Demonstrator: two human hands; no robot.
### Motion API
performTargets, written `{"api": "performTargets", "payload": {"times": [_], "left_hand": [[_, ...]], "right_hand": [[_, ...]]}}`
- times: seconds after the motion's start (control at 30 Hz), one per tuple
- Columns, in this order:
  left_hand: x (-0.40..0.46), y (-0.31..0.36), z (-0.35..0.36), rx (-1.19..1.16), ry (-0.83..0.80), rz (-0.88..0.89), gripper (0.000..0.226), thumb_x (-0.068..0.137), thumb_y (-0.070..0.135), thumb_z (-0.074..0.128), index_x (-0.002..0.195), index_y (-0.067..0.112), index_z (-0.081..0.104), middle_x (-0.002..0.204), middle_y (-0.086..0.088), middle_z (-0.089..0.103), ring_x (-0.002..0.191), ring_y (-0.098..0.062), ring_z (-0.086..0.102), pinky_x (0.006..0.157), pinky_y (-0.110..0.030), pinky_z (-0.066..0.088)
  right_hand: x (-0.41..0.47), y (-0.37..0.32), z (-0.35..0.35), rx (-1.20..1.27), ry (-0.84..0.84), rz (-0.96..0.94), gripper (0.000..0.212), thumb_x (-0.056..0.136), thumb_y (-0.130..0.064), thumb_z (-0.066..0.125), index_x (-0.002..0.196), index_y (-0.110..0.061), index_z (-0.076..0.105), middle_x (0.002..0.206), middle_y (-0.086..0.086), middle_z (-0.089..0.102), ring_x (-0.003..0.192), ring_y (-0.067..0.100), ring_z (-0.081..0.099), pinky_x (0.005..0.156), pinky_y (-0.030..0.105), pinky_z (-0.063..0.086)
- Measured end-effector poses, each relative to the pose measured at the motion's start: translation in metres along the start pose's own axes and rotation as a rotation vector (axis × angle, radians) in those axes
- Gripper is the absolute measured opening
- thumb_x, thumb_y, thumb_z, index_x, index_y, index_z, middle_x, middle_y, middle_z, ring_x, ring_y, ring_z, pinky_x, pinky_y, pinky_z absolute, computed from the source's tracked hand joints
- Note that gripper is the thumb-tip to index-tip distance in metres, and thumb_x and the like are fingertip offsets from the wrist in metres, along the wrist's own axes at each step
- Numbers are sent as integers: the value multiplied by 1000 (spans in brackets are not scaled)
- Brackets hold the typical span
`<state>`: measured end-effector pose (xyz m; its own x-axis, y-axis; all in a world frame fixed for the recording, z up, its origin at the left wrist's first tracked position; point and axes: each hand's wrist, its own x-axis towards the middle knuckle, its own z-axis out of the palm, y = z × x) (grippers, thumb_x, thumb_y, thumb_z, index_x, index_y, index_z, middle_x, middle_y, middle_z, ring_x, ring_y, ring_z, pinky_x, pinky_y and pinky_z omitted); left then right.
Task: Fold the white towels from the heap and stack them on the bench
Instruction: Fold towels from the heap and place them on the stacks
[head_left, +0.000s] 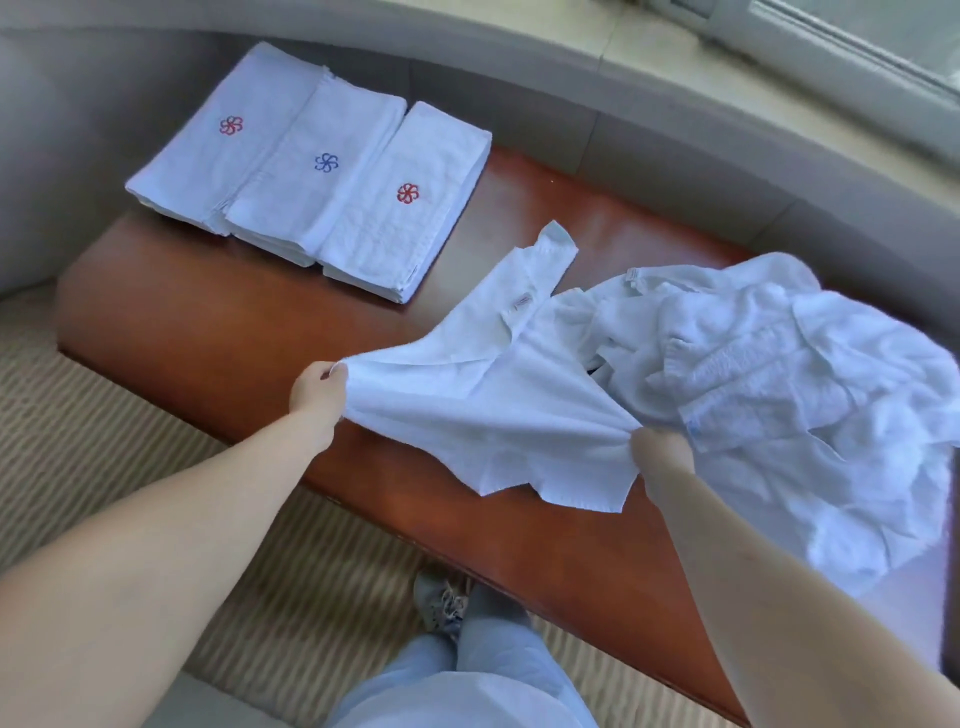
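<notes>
A white towel (483, 400) is stretched above the reddish-brown bench (218, 312), one end still trailing into the heap. My left hand (318, 391) grips its left corner and my right hand (662, 448) pinches its right edge. The heap of crumpled white towels (789, 395) covers the bench's right end, just beyond my right hand. At the far left end lie three overlapping piles of folded white towels (311, 171), each topped with an embroidered flower, two red and one blue.
A grey padded wall curves behind the bench, with a window ledge (779, 67) at the top right. Striped beige carpet (104, 415) lies in front of the bench. My legs in light trousers and one shoe (444, 603) stand near the bench's front edge.
</notes>
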<state>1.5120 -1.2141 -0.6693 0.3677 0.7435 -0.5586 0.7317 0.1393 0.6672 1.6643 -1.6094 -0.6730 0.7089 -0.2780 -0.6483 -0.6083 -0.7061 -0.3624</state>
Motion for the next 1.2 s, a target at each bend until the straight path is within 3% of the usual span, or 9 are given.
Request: {"api": "performTargets", "payload": {"times": [0.13, 0.3, 0.4, 0.5, 0.67, 0.77, 0.87, 1.0, 1.2], "left_hand": [[-11, -18, 1, 172, 23, 68, 28, 104, 25, 46, 126, 18, 63, 125, -9, 64, 104, -32, 60, 89, -41, 52], [-16, -40, 5, 379, -55, -15, 56, 96, 6, 44, 149, 24, 46, 146, -9, 50, 122, -33, 55, 97, -43, 51], [-15, -44, 12, 550, -126, 71, 53, 98, 14, 48, 150, 24, 43, 148, -9, 45, 129, -33, 48, 101, -50, 50], [-13, -37, 28, 687, -181, 200, 47, 99, 19, 48, 145, 25, 47, 144, -8, 45, 131, -32, 40, 100, -47, 47], [-10, -14, 74, 757, -224, 401, 48, 101, 25, 57, 147, 22, 46, 150, -4, 44, 137, -30, 38, 105, -45, 44], [-4, -2, 110, 834, -221, 506, 51, 100, 31, 60, 148, 21, 46, 147, -6, 47, 135, -31, 41, 106, -44, 43], [1, 7, 144, 913, -236, 577, 51, 98, 38, 63, 145, 22, 48, 140, -5, 48, 131, -29, 43, 101, -40, 46], [10, 20, 182, 914, -221, 616, 36, 98, 38, 62, 130, 24, 56, 126, -4, 50, 117, -26, 47, 91, -37, 47], [20, 47, 191, 696, -230, 536, 15, 105, 29, 48, 105, 19, 59, 100, -1, 58, 96, -27, 55, 74, -41, 48]], "right_hand": [[-2, 30, -3, -226, -25, -9, 18, 90, -15, 50, 72, -11, 48, 74, 6, 53, 68, 25, 49, 65, 31, 39], [-16, 31, 17, -616, -176, -88, 13, 95, -17, 50, 86, -8, 54, 84, 4, 57, 68, 18, 51, 57, 28, 39], [-13, 22, 27, -533, -192, -195, 20, 92, -15, 50, 109, -12, 60, 91, 0, 61, 72, 16, 53, 60, 29, 40], [-6, 3, 33, -436, -215, -288, 38, 93, -18, 55, 131, -19, 56, 121, 0, 63, 90, 19, 56, 72, 31, 43], [20, -35, 49, -300, -194, -382, 50, 96, -19, 54, 146, -20, 44, 134, 6, 57, 85, 21, 59, 68, 31, 48], [34, -54, 61, -263, -191, -366, 62, 96, -18, 53, 155, -20, 33, 146, 8, 46, 104, 28, 62, 75, 32, 49], [46, -63, 71, -227, -176, -316, 52, 93, -15, 53, 144, -13, 41, 141, 9, 49, 99, 29, 63, 71, 29, 48], [62, -67, 81, -238, -198, -337, 10, 95, -21, 55, 90, -13, 50, 84, 1, 57, 70, 20, 53, 51, 25, 32], [67, -67, 80, -213, -220, -326, 30, 98, -22, 49, 70, -14, 40, 67, 0, 48, 60, 17, 43, 52, 29, 32]]}}
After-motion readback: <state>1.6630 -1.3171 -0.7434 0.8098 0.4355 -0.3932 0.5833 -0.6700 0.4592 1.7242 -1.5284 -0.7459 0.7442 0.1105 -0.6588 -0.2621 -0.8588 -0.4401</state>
